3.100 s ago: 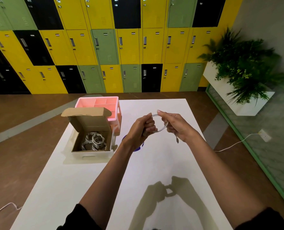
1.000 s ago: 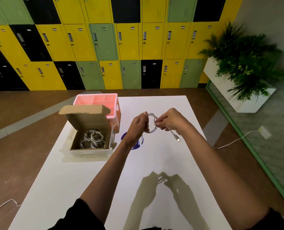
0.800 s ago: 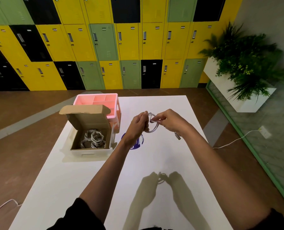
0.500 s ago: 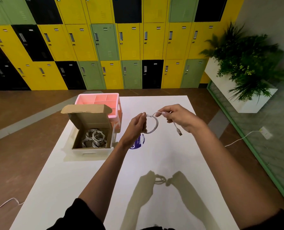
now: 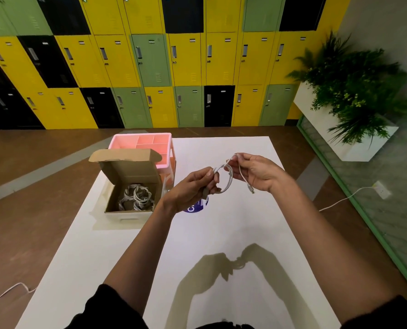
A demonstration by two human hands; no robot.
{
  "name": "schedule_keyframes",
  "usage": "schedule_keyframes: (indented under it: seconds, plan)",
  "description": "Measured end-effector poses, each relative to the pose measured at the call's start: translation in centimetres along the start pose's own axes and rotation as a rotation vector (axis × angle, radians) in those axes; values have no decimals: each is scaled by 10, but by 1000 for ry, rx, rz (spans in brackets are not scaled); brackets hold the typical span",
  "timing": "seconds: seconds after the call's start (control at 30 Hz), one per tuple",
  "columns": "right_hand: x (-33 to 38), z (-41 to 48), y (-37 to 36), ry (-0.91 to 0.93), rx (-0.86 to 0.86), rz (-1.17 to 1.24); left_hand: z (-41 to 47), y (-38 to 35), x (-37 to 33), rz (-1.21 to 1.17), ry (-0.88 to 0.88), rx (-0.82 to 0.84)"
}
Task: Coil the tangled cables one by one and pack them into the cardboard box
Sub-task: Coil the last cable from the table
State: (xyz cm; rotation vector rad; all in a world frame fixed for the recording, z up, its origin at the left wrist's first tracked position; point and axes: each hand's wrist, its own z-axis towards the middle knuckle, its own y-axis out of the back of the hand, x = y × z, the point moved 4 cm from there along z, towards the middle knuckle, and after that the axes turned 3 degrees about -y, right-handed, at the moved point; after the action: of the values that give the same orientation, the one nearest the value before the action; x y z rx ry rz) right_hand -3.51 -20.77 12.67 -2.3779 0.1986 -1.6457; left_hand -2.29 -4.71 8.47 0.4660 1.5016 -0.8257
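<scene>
Hanging between both hands, a white cable [image 5: 230, 180] forms a small loop in the air above the desk [image 5: 221, 233]. The left hand [image 5: 193, 189] grips the loop's left side, its fingers [image 5: 208, 174] curled and pinching the strands near the top. The right hand [image 5: 257, 173] pinches the cable's upper bend between thumb and fingers [image 5: 240, 159], with the others loosely curled. One plug [image 5: 251, 189] dangles free just below the right fingers (its type is too small to tell). Under the left fingers a purple sticker [image 5: 194, 207] lies on the desk, partly hidden by the hand. Left of the left fingers, apart from them, stands an open box [image 5: 131, 173] with its lid tilted up, and coiled white cables [image 5: 136, 198] lie inside it. Behind the box, just beside it, sits a pink tray [image 5: 142, 142] with compartments. Far beyond the fingers, lockers [image 5: 150, 60] in yellow, green and black line the wall, and a plant [image 5: 354, 91] stands off to the right.
</scene>
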Motion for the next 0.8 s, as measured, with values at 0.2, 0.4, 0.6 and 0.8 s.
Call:
schedule_keyframes:
  seconds: [0.2,0.4,0.6,0.8]
  plan:
    - [-3,4,1,5,-59,-69,1,3,-2,45,86,-48]
    - [-3,7,5,-6,-105,-77,6,-10,-10,435,-12,-230]
    - [-7,8,13,36,-101,-59,9,-11,-9,500,-117,-298]
    - [-13,0,18,154,-50,-434,11,-3,-4,151,-111,-352]
